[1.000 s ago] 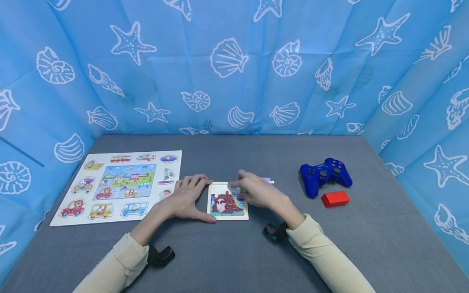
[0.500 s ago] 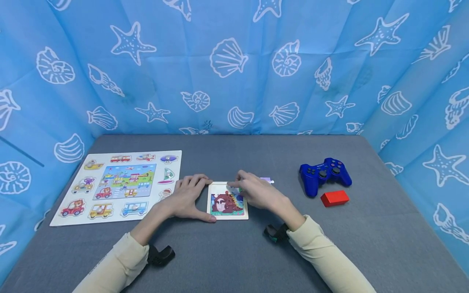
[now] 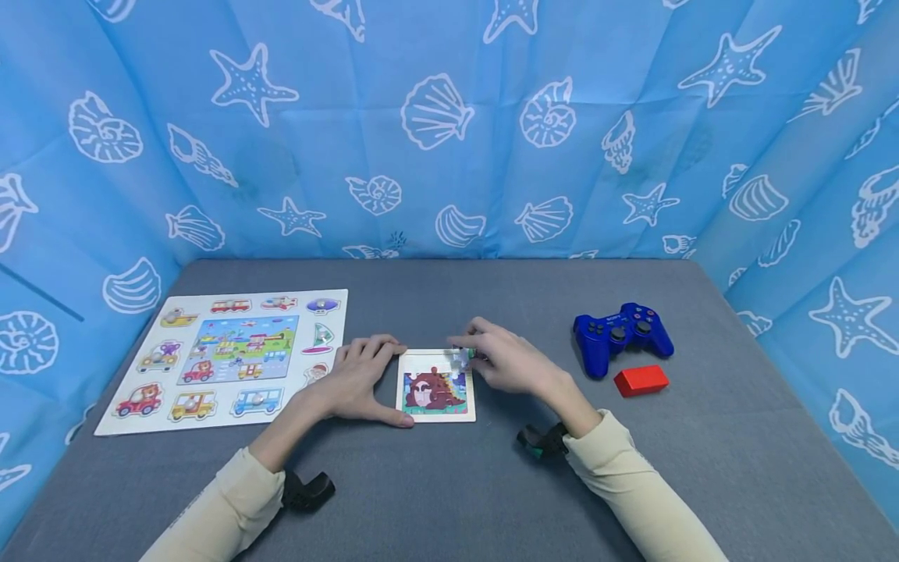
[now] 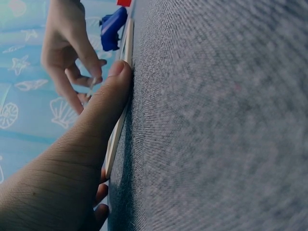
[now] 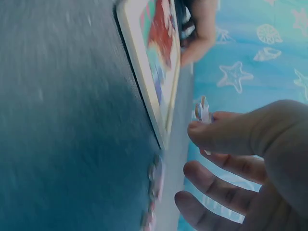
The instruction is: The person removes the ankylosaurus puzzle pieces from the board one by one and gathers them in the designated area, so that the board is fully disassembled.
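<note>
A small square jigsaw tray (image 3: 435, 417) with a pale wooden frame lies in the middle of the table. Its lower part bears a brown dinosaur picture; bare board shows along the top. My left hand (image 3: 365, 378) holds the tray's left side, thumb at the near corner and index finger at the far corner. At the tray's upper right, my right hand (image 3: 513, 359) pinches a small jigsaw piece (image 5: 204, 114) between thumb and index finger, raised off the tray in the right wrist view. The other right fingers are loosely bent.
Loose jigsaw pieces (image 5: 157, 179) lie beside the tray in the right wrist view. A large vehicle peg puzzle (image 3: 154, 414) is at the left. At the right are a blue game controller (image 3: 618, 336) and a red block (image 3: 641, 380). A blue shell-print curtain (image 3: 449, 156) hangs behind.
My right hand has lifted and moved slightly right from the tray, with the piece between its fingers. It now covers the purple piece seen earlier. My left hand has stayed in place.
</note>
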Demonstrator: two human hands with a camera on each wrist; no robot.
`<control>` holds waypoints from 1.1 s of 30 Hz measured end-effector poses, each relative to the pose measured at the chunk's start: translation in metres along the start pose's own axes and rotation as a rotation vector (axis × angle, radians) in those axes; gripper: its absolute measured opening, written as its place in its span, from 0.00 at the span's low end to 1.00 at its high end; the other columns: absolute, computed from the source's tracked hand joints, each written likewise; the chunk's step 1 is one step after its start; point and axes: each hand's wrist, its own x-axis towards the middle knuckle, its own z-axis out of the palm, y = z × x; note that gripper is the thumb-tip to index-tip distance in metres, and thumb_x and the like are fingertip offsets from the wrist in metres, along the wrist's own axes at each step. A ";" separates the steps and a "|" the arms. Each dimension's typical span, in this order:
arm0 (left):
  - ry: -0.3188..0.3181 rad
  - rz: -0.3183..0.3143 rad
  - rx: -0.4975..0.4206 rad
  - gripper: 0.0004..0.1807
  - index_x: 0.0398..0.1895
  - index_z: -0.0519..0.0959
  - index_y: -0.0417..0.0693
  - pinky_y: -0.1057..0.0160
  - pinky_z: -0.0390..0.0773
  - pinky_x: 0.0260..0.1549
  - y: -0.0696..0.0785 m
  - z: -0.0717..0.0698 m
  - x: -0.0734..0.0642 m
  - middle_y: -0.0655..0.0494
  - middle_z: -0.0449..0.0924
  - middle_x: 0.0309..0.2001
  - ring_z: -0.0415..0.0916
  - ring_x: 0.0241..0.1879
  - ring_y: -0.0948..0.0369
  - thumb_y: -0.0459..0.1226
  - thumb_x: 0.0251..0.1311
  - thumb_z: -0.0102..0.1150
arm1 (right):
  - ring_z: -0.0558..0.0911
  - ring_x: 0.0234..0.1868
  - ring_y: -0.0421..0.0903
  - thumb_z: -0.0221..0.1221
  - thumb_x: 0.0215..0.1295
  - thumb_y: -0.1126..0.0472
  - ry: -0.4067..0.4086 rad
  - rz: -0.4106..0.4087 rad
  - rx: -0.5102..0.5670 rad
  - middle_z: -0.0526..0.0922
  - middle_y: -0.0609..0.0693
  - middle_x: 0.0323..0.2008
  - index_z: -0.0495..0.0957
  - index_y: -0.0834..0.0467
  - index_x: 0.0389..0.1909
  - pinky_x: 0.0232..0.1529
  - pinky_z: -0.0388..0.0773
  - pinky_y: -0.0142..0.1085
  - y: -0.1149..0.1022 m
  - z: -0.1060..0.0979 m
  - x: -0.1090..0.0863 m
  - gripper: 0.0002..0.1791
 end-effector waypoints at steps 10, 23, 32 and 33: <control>0.005 0.008 -0.013 0.61 0.77 0.62 0.56 0.37 0.56 0.64 0.002 -0.001 -0.001 0.51 0.57 0.76 0.55 0.71 0.44 0.73 0.40 0.70 | 0.77 0.41 0.47 0.61 0.68 0.69 0.015 0.093 0.036 0.79 0.57 0.52 0.78 0.59 0.66 0.38 0.73 0.38 0.032 -0.019 -0.018 0.25; 0.006 0.008 -0.005 0.62 0.77 0.61 0.56 0.36 0.56 0.65 0.001 0.000 -0.001 0.51 0.57 0.76 0.55 0.72 0.44 0.74 0.40 0.69 | 0.74 0.40 0.48 0.57 0.67 0.74 -0.078 0.254 -0.055 0.78 0.57 0.49 0.80 0.58 0.64 0.38 0.70 0.38 0.056 -0.030 -0.033 0.25; 0.007 0.004 -0.002 0.62 0.77 0.61 0.55 0.36 0.56 0.65 0.000 0.001 -0.001 0.51 0.58 0.75 0.55 0.72 0.43 0.75 0.40 0.69 | 0.72 0.37 0.47 0.59 0.67 0.73 -0.119 0.293 -0.047 0.77 0.57 0.46 0.80 0.59 0.64 0.36 0.67 0.37 0.061 -0.033 -0.039 0.24; 0.006 0.004 -0.002 0.62 0.77 0.61 0.55 0.36 0.56 0.65 0.000 0.001 -0.001 0.51 0.58 0.75 0.55 0.72 0.43 0.75 0.40 0.69 | 0.71 0.37 0.46 0.60 0.67 0.72 -0.123 0.296 -0.048 0.77 0.57 0.46 0.79 0.59 0.64 0.36 0.67 0.37 0.062 -0.033 -0.039 0.24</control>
